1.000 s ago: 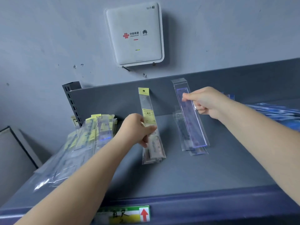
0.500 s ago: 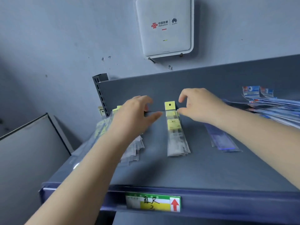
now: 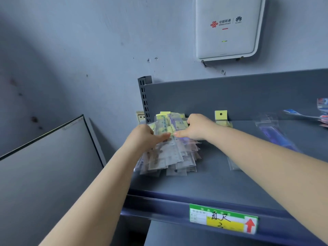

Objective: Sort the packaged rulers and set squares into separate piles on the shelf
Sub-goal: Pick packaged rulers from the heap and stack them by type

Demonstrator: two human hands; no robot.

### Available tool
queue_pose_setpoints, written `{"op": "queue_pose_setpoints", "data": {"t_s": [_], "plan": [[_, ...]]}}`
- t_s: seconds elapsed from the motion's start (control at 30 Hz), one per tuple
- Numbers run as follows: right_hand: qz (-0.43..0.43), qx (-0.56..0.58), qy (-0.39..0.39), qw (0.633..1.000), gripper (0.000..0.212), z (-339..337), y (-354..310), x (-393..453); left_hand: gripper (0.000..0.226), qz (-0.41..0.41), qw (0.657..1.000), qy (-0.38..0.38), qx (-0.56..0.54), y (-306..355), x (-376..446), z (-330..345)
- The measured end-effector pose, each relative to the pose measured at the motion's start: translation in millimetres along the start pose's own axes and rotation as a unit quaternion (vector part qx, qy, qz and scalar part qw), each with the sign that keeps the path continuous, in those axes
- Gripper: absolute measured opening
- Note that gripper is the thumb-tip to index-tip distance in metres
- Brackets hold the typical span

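Grey steel shelf (image 3: 221,183) carries a jumbled heap of packaged rulers (image 3: 170,153) at its left end. Both hands meet on that heap: the left hand (image 3: 143,137) and right hand (image 3: 197,127) each pinch packets, fingers curled. Smaller yellow-tagged pile (image 3: 221,118) lies beside, blue-ruler pile (image 3: 273,132) farther right.

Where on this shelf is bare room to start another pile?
Bare shelf runs along the front lip, ahead of the unsorted heap. Another gap lies between heap and yellow-tagged pile, though the right forearm crosses it. The left end is crowded.
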State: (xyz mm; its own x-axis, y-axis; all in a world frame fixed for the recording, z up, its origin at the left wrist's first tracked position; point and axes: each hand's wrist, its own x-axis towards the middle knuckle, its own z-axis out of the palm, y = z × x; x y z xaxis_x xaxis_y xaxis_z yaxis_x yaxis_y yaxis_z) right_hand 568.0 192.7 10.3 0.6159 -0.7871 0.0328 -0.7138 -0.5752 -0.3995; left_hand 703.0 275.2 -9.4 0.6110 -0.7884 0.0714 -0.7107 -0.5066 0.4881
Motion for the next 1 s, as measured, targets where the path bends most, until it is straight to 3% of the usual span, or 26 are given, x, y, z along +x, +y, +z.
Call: {"op": "queue_pose_setpoints", "data": {"t_s": [0.1, 0.17, 0.33, 0.4, 0.47, 0.57, 0.67, 0.73, 0.9, 1.0], "plan": [[0.03, 0.104, -0.004, 0.994, 0.052, 6.0, 4.2, 8.9, 0.051, 0.009, 0.997, 0.012, -0.079, -2.4, 0.7, 0.6], [0.052, 0.194, 0.003, 0.98, 0.041, 7.4, 10.1, 13.7, 0.039, 0.013, 0.991, 0.018, -0.13, -4.6, 0.7, -1.2], [0.098, 0.24, 0.008, 0.966, 0.026, 3.4, 24.3, 13.8, 0.015, 0.031, 0.972, 0.05, -0.227, -11.0, -0.6, -5.0], [0.099, 0.259, 0.026, 0.96, 0.01, 1.3, 25.4, 10.7, 0.012, 0.032, 0.961, 0.057, -0.267, -10.5, -1.0, -6.4], [0.087, 0.291, 0.056, 0.951, 0.014, -1.0, 27.5, 11.1, 0.015, 0.03, 0.951, 0.055, -0.304, -8.6, -2.1, -7.8], [0.073, 0.43, 0.069, 0.897, 0.022, -7.8, 27.1, 8.4, 0.019, 0.024, 0.908, 0.04, -0.415, -4.0, -4.1, -11.4], [0.067, 0.61, 0.017, 0.789, 0.015, -17.1, 22.1, 1.0, 0.012, 0.034, 0.857, -0.006, -0.514, 5.2, -7.0, -16.5], [0.048, 0.647, -0.016, 0.761, 0.012, -21.8, 18.0, -4.2, 0.01, 0.046, 0.833, -0.036, -0.55, 15.9, -10.2, -19.1], [-0.007, 0.633, -0.005, 0.774, 0.01, -31.4, 18.4, -16.8, 0.013, 0.077, 0.812, -0.062, -0.575, 44.7, -19.0, -19.3], [-0.017, 0.566, 0.043, 0.823, 0.012, -35.2, 29.9, -22.1, 0.014, 0.107, 0.813, -0.07, -0.568, 58.5, -25.5, -15.8]]}}
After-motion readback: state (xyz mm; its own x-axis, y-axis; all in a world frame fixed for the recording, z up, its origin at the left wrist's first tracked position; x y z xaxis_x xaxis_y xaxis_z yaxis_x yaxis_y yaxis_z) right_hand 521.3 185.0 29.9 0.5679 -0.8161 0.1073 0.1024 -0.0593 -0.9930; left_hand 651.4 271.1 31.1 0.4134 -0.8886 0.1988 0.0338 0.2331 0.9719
